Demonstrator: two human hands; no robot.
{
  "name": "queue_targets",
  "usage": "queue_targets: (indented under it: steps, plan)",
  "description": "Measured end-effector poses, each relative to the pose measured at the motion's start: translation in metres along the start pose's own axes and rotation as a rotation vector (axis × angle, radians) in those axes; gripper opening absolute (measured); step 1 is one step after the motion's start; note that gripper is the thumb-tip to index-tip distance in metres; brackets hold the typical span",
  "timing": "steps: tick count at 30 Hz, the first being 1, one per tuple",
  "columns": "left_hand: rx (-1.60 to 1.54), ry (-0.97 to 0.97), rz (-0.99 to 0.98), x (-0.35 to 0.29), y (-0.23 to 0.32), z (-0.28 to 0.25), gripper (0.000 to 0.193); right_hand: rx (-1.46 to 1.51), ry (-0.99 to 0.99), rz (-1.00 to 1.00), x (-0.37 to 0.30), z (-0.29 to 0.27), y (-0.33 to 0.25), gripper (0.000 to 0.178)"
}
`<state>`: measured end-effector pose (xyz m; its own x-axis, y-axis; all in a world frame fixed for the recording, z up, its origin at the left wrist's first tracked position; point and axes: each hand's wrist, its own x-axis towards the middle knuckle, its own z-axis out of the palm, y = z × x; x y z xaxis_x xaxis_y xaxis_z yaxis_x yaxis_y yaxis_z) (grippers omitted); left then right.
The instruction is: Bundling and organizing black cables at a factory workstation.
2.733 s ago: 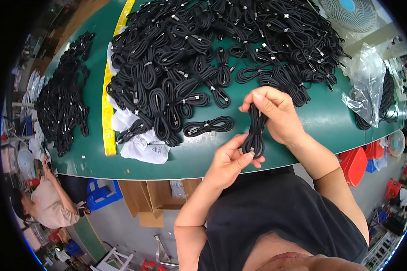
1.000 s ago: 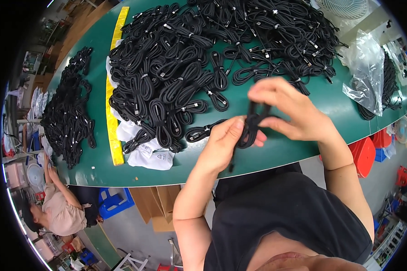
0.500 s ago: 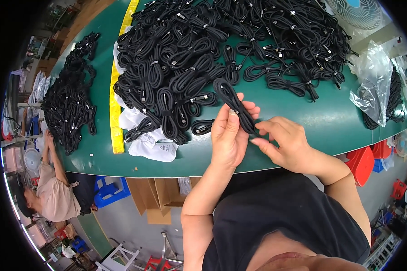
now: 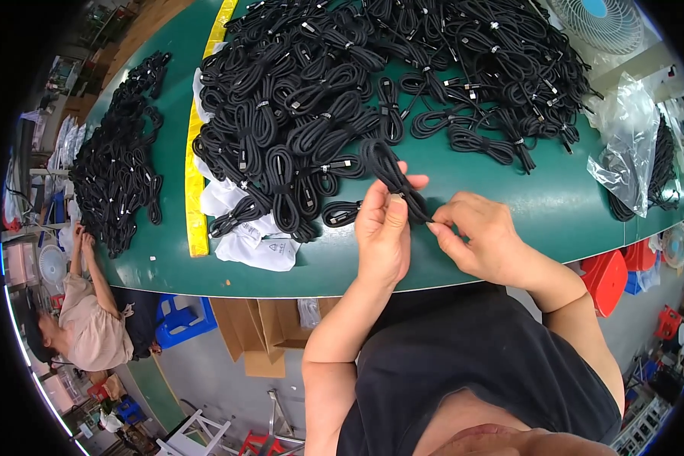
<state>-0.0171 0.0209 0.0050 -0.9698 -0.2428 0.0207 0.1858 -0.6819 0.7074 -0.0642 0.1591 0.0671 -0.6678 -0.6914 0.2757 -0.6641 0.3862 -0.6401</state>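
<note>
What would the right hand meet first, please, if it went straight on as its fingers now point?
Most likely the near end of the black cable bundle in the left hand; the right hand looks very close, though contact is unclear.

Both bare hands are raised in front of the chest, close together, the left grip closed and the right one pinching.
From here I see the left forearm point(image 4: 338, 319) slanting forward and inward from a bent elbow to the left hand point(image 4: 384, 235), its thumb point(image 4: 394, 216) lying along the near side and its fingertips point(image 4: 417, 181) showing beyond. The right forearm point(image 4: 551, 283) comes in more sideways, elbow bent too, and the right hand point(image 4: 477, 235) sits back upward, thumb and forefinger drawn together at the tips, the other fingers curled under.
</note>
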Motion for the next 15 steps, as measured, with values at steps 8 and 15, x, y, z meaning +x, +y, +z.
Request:
queue_targets:
  steps: [8, 15]
  plan:
    - [-0.070, -0.097, -0.083, -0.004, 0.000, 0.008, 0.042, 0.050, 0.147, -0.012, 0.009, 0.005, -0.003, 0.015]
    - [-0.107, -0.074, -0.124, -0.004, -0.004, 0.006, 0.044, 0.181, 0.090, 0.134, 0.001, 0.007, -0.002, 0.018]
